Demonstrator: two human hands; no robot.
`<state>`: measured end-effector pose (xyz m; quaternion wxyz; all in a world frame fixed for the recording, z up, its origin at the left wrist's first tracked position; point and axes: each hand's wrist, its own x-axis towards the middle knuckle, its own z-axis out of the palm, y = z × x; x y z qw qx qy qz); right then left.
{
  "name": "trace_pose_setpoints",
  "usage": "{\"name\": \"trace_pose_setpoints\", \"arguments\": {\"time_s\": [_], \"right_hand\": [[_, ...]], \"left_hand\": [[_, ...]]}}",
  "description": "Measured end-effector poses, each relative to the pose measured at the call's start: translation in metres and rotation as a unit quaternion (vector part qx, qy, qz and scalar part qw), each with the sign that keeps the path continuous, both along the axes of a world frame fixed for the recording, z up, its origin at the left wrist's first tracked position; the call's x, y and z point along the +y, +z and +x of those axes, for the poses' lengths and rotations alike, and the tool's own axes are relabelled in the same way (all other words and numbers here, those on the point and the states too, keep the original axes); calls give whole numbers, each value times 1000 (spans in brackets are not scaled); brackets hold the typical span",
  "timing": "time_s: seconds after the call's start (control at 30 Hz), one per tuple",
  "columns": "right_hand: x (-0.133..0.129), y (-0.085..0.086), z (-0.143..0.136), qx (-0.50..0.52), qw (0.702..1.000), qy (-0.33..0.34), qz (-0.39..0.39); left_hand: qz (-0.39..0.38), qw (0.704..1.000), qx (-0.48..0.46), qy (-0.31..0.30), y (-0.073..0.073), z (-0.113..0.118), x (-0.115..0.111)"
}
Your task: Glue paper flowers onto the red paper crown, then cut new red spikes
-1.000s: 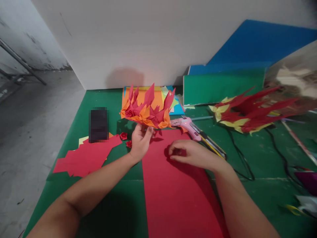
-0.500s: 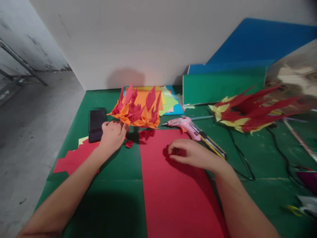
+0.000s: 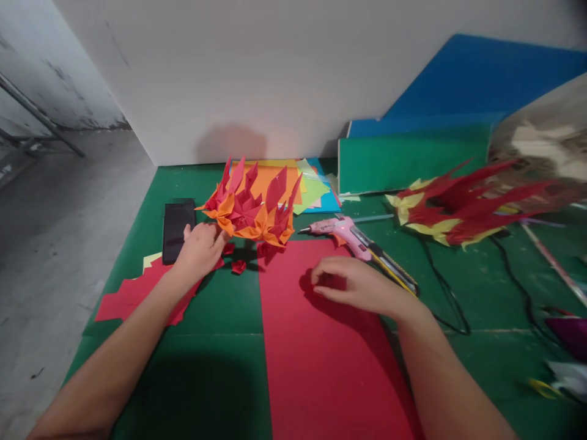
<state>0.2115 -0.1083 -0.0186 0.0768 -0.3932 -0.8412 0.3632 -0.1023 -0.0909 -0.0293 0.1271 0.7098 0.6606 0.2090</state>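
My left hand (image 3: 200, 247) is closed on the lower left edge of a folded-paper crown (image 3: 250, 211) with orange bases and red points. The crown is raised and tilted a little over the table. Beneath it lie small red paper roses (image 3: 238, 266), partly in its shadow. My right hand (image 3: 351, 282) hovers low over a large red paper sheet (image 3: 321, 354), thumb and fingertips pinched together. Whatever sits in that pinch, if anything, is too small to make out. A pink glue gun (image 3: 342, 229) lies just beyond my right hand, beside a utility knife (image 3: 389, 267).
A phone (image 3: 178, 229) and red paper cut-outs (image 3: 137, 296) lie at left. Coloured sheets (image 3: 314, 189) are stacked behind the crown. A second red and yellow paper crown (image 3: 458, 208), a black cord (image 3: 444, 281) and scissors (image 3: 548, 388) are at right. A green board (image 3: 413, 159) stands behind.
My left hand has shifted slightly left and down, and the crown has tilted with it, its right side lower. My right hand stays in place.
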Motion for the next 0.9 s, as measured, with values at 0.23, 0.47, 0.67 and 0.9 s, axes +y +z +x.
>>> {"name": "trace_pose_setpoints", "arguments": {"time_s": [0.23, 0.47, 0.67, 0.9], "right_hand": [[-3, 6, -3, 43, 996, -13, 74], [-10, 31, -18, 207, 950, -106, 208], [0, 60, -34, 260, 888, -147, 350], [6, 59, -50, 136, 874, -101, 455]], "left_hand": [[48, 945, -323, -35, -2, 39, -11], [-20, 751, -660, -14, -3, 86, -19], [-2, 711, -703, 11, -7, 109, -28], [19, 697, -717, 8, -13, 127, -40]]}}
